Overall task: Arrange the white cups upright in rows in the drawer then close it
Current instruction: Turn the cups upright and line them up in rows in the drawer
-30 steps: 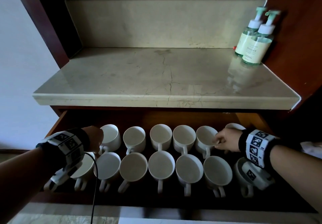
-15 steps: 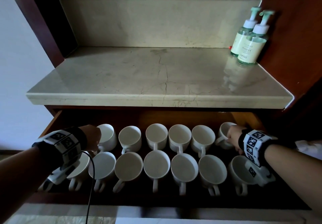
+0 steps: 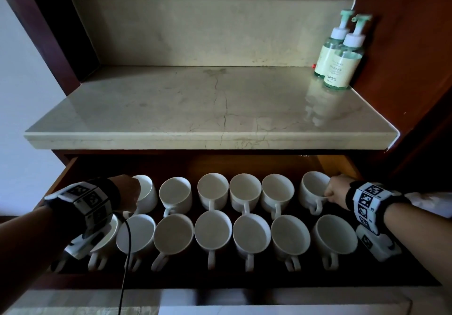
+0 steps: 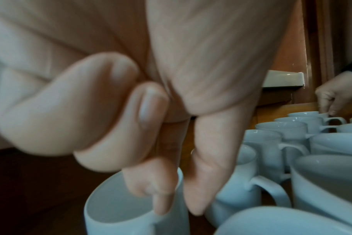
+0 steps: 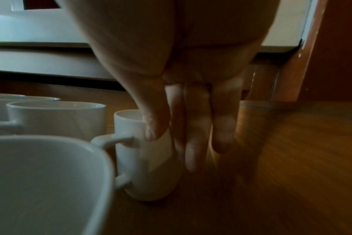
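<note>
We see 2 rows of white cups point(image 3: 212, 231) upright, lower half of frame, in open drawer point(image 3: 337, 165).

Left hand point(image 3: 127, 193) pinches rim of upper-left cup point(image 4: 131, 213).

Right hand point(image 3: 336, 191) grips far-right cup point(image 3: 314, 188) by rim.

We judge glazed ceramic rigid, slick, chip-prone: take by rim or handle.

In the head view the left hand point(image 3: 127, 193) covered the near wall of the back-left cup point(image 3: 146, 193) it pinched, and the wristband hid part of the front-left cup point(image 3: 107, 235) beneath it. The right hand point(image 3: 336, 190) masked the far side of the cup point(image 3: 314, 190) it held. Both wrist views were motion-blurred, and the nearest cup point(image 5: 42, 182) beside the right hand's grip was cut off by the picture's edge.
</note>
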Demonstrator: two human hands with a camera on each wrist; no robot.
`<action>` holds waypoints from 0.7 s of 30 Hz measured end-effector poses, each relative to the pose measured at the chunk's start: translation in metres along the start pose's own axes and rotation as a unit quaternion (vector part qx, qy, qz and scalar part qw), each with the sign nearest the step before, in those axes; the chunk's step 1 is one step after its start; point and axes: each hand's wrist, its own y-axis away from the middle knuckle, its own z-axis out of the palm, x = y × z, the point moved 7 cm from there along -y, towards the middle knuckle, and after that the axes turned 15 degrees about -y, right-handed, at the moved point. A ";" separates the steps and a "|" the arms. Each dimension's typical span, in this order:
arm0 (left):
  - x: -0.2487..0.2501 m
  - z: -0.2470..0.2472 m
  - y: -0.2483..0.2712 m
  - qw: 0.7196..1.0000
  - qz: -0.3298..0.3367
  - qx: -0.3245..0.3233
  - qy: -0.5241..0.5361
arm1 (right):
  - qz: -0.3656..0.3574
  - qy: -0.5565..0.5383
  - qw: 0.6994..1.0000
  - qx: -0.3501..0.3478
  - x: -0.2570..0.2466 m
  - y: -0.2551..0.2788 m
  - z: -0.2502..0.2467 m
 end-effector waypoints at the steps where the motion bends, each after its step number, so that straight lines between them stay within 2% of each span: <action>1: 0.001 -0.001 0.000 1.000 0.000 0.000 -0.001 | -0.014 -0.004 1.000 -0.003 0.000 0.002 0.001; 11: -0.002 -0.003 0.005 1.000 0.005 -0.010 0.018 | -0.024 -0.062 0.997 0.029 0.004 0.007 0.003; 16: -0.005 -0.011 0.013 0.998 0.003 0.018 0.064 | -0.040 -0.080 0.996 0.030 0.003 0.034 -0.008; 21: 0.013 -0.026 0.021 0.992 0.041 0.047 0.109 | -0.064 -0.108 0.992 0.022 0.006 0.062 -0.019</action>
